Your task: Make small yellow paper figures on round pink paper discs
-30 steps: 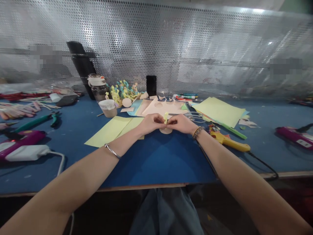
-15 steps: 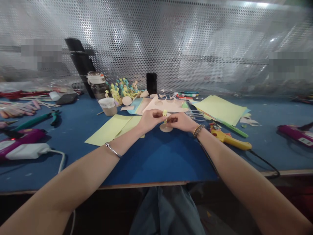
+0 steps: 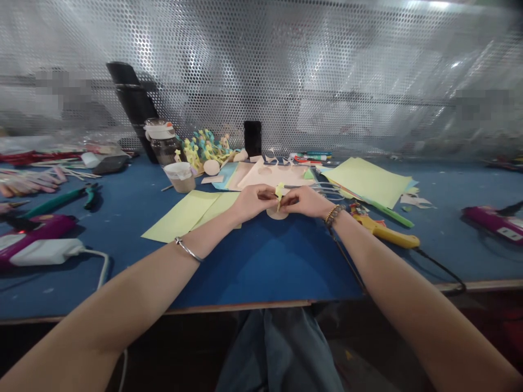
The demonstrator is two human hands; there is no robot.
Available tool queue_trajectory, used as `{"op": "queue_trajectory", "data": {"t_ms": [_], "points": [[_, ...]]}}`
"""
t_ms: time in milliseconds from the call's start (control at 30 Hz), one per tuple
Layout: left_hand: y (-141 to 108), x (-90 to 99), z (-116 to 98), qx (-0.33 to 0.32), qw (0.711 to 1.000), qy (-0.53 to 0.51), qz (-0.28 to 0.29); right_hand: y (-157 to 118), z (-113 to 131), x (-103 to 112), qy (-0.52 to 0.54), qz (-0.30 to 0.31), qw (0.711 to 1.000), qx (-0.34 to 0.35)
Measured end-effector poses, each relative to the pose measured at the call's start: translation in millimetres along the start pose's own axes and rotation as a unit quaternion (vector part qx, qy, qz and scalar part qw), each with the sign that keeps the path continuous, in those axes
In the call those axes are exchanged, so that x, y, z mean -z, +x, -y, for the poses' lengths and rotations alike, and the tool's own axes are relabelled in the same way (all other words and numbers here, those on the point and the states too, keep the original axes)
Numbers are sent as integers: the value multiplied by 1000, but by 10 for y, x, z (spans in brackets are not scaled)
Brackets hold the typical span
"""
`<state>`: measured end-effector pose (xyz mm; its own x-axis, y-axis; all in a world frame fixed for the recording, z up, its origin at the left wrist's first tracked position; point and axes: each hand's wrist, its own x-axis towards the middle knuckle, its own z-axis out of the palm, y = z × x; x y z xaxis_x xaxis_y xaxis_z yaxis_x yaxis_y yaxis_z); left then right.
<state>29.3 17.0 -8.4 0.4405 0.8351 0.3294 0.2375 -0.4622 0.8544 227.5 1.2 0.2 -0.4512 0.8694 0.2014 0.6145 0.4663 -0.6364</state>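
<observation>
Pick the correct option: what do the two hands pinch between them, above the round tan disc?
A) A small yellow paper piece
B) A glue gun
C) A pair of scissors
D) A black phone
A. The left hand and right hand meet around a small yellow paper piece, just above the round tan disc.

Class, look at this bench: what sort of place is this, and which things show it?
Probably a papercraft workshop: sheets of yellow card, green-handled pliers and what looks like a glue gun lie on a blue workbench.
</observation>
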Motion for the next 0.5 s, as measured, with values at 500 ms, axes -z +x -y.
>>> {"op": "queue_trajectory", "data": {"t_ms": [500], "points": [[-34, 12, -47, 11, 1000, 7, 15, 4, 43, -31, -24, -8, 1000, 10]]}}
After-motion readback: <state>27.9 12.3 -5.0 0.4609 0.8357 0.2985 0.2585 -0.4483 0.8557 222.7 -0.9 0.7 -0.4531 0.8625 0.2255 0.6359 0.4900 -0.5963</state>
